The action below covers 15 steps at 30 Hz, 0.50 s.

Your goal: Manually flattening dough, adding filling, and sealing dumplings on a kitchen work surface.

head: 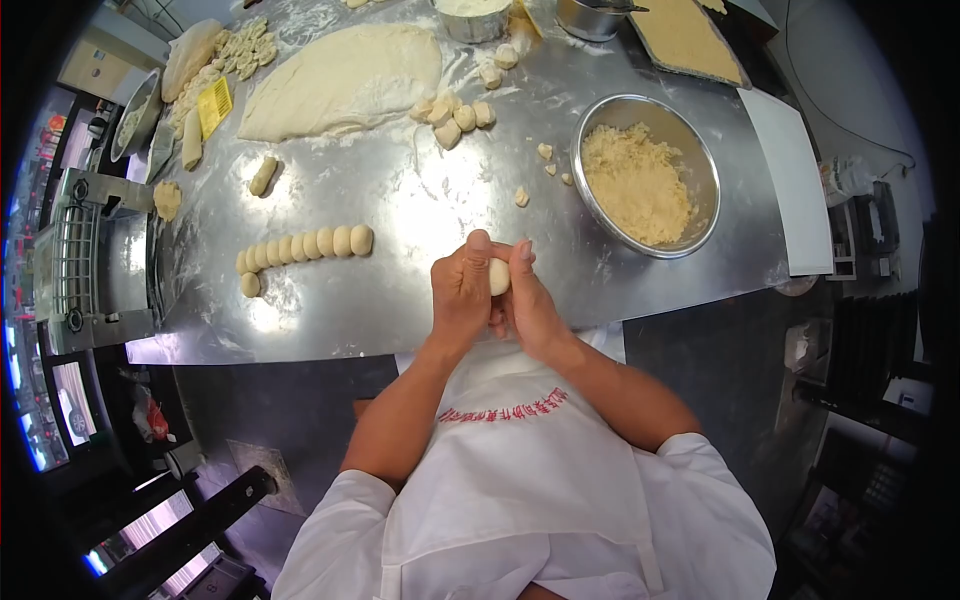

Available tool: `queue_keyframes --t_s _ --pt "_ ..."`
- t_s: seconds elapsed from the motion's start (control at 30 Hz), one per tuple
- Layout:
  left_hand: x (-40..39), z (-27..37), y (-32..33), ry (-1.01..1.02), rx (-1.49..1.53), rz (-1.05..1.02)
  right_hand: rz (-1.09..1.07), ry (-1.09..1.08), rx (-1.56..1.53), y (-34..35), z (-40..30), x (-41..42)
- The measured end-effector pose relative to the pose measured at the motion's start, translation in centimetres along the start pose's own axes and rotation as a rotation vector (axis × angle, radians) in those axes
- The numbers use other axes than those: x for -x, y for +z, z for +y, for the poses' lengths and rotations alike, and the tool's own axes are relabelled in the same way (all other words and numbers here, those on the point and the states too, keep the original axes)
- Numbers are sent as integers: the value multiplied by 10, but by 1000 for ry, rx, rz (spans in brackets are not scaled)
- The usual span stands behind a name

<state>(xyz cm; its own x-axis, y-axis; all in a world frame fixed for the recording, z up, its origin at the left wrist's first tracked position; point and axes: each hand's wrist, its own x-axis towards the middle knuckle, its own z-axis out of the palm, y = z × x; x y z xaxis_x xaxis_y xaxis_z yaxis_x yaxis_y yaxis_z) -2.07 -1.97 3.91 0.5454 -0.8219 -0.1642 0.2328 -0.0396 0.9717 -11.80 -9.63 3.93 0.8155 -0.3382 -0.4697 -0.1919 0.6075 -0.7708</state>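
Note:
My left hand (461, 289) and my right hand (531, 300) are cupped around one ball of dough (499, 277), above the front edge of the steel worktable (420, 300). Part of the ball shows between the thumbs; the palms hide the remainder. Left of my hands, a row of smooth dough balls (307, 245) lies on the metal, with a single dough ball (250, 284) just below its left end. To the right stands a steel bowl (711, 187) holding crumbly yellowish filling (636, 184). Beyond my hands sits a cluster of rough dough pieces (454, 118).
A large sheet of dough (349, 82) covers the back left. A roller machine (79, 259) stands at the left end, near a yellow scraper (215, 107). At the back are a flour container (474, 21), a steel pot (592, 22) and a filled tray (690, 41).

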Motion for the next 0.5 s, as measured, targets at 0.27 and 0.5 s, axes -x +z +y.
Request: queue_keyframes --t_s 0.27,0.5 --pt "-1 -3 5 -10 -31 63 24 -28 55 -6 1 -2" --pt "-17 -3 49 379 164 498 -65 -8 13 -17 8 -8"
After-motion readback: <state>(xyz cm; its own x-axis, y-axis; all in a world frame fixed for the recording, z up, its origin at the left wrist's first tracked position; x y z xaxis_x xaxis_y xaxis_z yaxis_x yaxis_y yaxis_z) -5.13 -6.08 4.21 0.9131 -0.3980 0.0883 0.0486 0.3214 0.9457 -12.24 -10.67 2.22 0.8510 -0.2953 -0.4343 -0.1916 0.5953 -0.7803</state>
